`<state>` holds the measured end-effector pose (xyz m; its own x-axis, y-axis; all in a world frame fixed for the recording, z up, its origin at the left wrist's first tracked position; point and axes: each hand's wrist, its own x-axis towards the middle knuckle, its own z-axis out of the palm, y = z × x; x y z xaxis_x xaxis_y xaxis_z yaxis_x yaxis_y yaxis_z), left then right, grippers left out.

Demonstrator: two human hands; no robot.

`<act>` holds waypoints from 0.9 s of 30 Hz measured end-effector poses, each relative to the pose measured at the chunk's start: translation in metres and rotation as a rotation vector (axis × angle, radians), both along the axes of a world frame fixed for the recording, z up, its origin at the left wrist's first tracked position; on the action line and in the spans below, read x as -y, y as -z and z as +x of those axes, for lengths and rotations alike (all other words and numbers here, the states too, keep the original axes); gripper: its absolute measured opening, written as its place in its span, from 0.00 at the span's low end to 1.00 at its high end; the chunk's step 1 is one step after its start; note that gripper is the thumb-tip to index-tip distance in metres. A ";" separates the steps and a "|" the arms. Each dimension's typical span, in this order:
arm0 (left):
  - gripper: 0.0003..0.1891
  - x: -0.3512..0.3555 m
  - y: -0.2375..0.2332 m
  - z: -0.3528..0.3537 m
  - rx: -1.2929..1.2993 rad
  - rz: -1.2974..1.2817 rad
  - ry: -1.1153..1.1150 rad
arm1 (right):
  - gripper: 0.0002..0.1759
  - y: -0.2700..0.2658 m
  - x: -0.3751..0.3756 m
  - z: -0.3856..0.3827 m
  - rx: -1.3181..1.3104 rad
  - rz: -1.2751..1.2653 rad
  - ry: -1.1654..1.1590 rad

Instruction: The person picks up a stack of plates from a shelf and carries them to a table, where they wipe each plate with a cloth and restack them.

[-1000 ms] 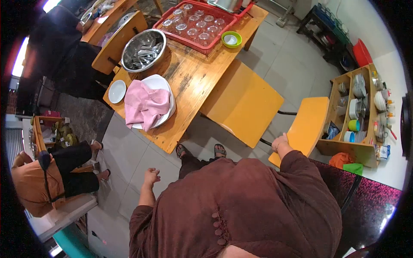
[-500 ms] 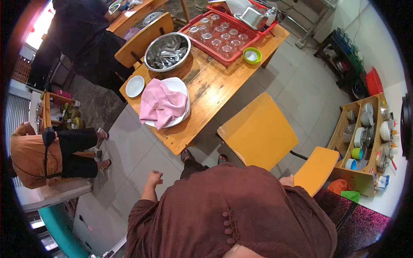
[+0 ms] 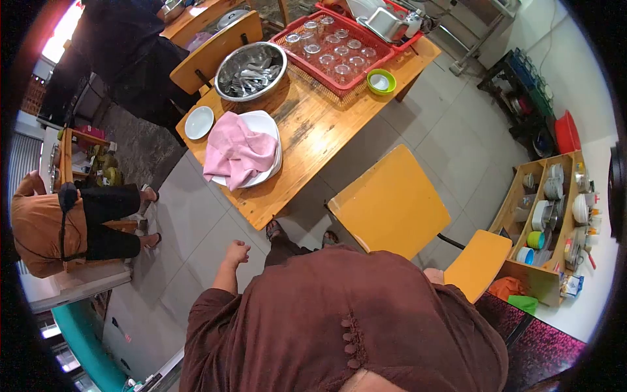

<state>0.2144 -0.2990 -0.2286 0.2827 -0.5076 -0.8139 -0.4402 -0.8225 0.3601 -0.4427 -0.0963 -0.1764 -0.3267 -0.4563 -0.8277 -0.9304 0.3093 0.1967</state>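
One yellow chair [image 3: 392, 206] stands at the near side of the worktop [image 3: 313, 140], its seat toward that edge and its backrest [image 3: 480, 264] to the right. Two hands show: the left hand [image 3: 239, 252] hangs empty with loosely curled fingers, near the worktop's corner; the right hand [image 3: 434, 276] is just beside the backrest, but the body hides most of it, so I cannot tell whether it grips. On the worktop are one steel bowl [image 3: 228, 68] of cutlery, one small white dish [image 3: 199, 122], one stack of white plates [image 3: 262, 124] under one pink cloth [image 3: 238, 150], one green bowl [image 3: 392, 80] holding a smaller white one, and two red trays, the nearer tray [image 3: 345, 87] carrying roughly a dozen upturned glasses [image 3: 341, 50]. A second ago the seat met the worktop's side; now floor shows between them, and the right hand, then plainly on the backrest, is largely covered. The left hand remains lowered and empty. The chair stands between the person and the floor beyond, with a wooden shelf unit [image 3: 545, 281] of dishes farther right. One other chair [image 3: 225, 47] is across the worktop, and two other people are at the left, one in an orange top [image 3: 49, 225], one in dark clothing [image 3: 124, 59].
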 end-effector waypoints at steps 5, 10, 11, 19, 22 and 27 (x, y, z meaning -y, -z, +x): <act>0.21 -0.015 -0.040 -0.049 -0.123 0.122 0.358 | 0.20 0.015 0.049 0.026 0.203 -0.126 0.184; 0.18 -0.055 0.004 -0.041 -0.310 0.064 0.502 | 0.20 0.027 0.100 0.074 0.459 -0.150 0.268; 0.18 -0.060 0.012 -0.036 -0.318 0.047 0.501 | 0.20 0.029 0.110 0.085 0.514 -0.144 0.292; 0.18 -0.046 -0.004 0.002 -0.295 0.032 0.486 | 0.20 0.049 0.169 0.174 0.977 -0.001 0.635; 0.18 -0.049 -0.013 0.037 -0.293 0.095 0.520 | 0.20 0.060 0.177 0.201 1.105 0.044 0.763; 0.18 -0.066 -0.021 0.092 -0.292 0.226 0.575 | 0.21 0.073 0.180 0.223 1.271 0.076 0.866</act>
